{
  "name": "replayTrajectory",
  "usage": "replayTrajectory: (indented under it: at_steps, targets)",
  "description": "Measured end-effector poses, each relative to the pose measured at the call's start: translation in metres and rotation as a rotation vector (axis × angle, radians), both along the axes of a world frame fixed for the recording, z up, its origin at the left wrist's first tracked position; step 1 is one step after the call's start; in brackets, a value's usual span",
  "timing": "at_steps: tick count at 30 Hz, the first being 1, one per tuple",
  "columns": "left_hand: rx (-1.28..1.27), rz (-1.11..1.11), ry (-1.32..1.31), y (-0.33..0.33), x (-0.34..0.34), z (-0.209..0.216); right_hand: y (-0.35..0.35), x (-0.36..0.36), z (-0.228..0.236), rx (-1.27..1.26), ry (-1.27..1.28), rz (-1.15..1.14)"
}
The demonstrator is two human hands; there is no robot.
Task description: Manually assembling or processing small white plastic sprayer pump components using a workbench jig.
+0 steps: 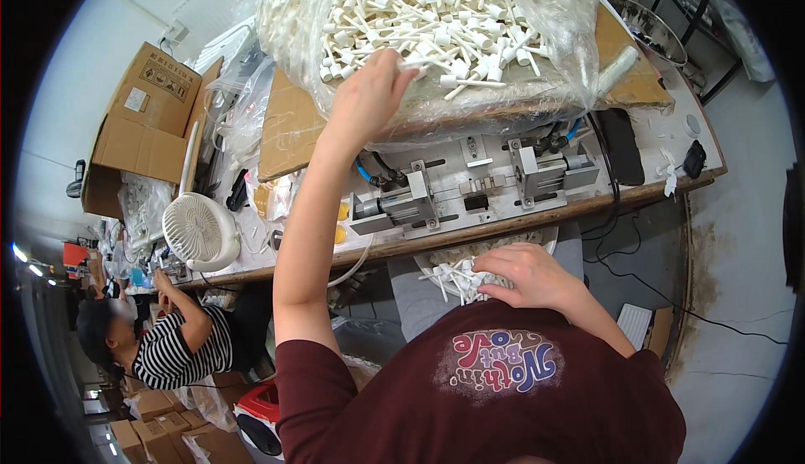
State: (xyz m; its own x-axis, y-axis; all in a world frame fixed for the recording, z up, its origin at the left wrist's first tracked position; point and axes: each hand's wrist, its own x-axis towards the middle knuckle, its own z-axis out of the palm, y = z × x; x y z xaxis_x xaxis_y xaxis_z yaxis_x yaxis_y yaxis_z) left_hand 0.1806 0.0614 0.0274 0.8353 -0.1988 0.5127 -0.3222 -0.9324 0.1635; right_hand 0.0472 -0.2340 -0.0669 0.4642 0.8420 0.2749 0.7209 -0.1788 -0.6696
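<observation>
A large heap of white stemmed caps [470, 32], each a short cylinder with a thin stick, lies on clear plastic film at the back of the bench. My left hand [369, 95] reaches to the near left edge of the heap, its fingers pinched on a white stemmed cap [411, 65]. On my lap stands a round bowl [549, 236] with more of these caps in it. Over that bowl lies my right hand [532, 275], fingers apart and lightly bent, touching the caps; it does not clearly grip any.
Between heap and lap, a metal fixture with two clamp blocks [545, 175] is mounted at the bench edge [470, 229]. A white fan [201, 231] and cardboard box [151, 120] stand left. Black cables [616, 179] hang right. A co-worker in a striped shirt [180, 347] sits far left.
</observation>
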Motion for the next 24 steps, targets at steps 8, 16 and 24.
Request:
replayTrajectory:
  at_steps: [8,16,24]
  targets:
    - [-0.544,-0.052,0.275,-0.037,-0.012,0.033,0.014,0.011,0.011,0.291,0.368,-0.369]
    - [0.151,-0.015,-0.142,-0.045,0.023,-0.006,0.028,0.037,0.042,0.599,0.827,-0.42]
    - [-0.799,-0.02,0.339,-0.047,0.007,0.019,0.015,0.028,0.019,0.613,0.891,-0.468]
